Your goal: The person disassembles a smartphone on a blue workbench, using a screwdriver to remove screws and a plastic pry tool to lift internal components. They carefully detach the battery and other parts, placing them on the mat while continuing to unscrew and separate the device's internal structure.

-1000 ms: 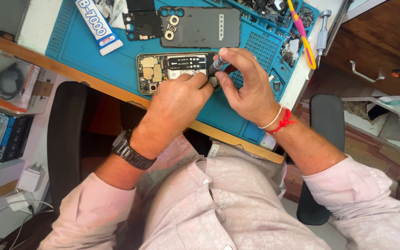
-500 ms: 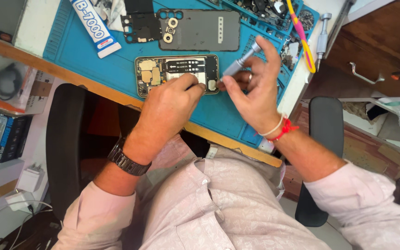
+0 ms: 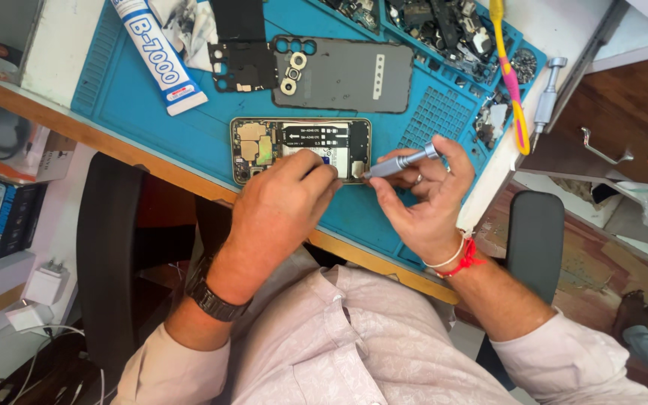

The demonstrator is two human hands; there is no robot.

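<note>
An opened phone [image 3: 279, 142] lies face down on the blue work mat [image 3: 129, 97], its circuit board and battery exposed. My left hand [image 3: 283, 206] rests on the phone's near edge, fingertips pressing on it. My right hand [image 3: 421, 199] grips a silver screwdriver [image 3: 403, 161], whose tip touches the phone's right end. The phone's grey back cover [image 3: 346, 75] lies just beyond, with a black inner frame [image 3: 243, 64] to its left.
A white glue tube [image 3: 159, 56] lies at the mat's left. Trays of small phone parts [image 3: 444, 30] sit at the far right, beside a yellow-pink tool [image 3: 508, 75] and a second metal driver [image 3: 545, 97]. Boxes [image 3: 1, 214] and a charger [image 3: 35, 296] are on the left below the desk.
My right hand has turned the screwdriver from upright near the palm to lying low, with its tip now at the phone's right end. My left hand stays on the phone.
</note>
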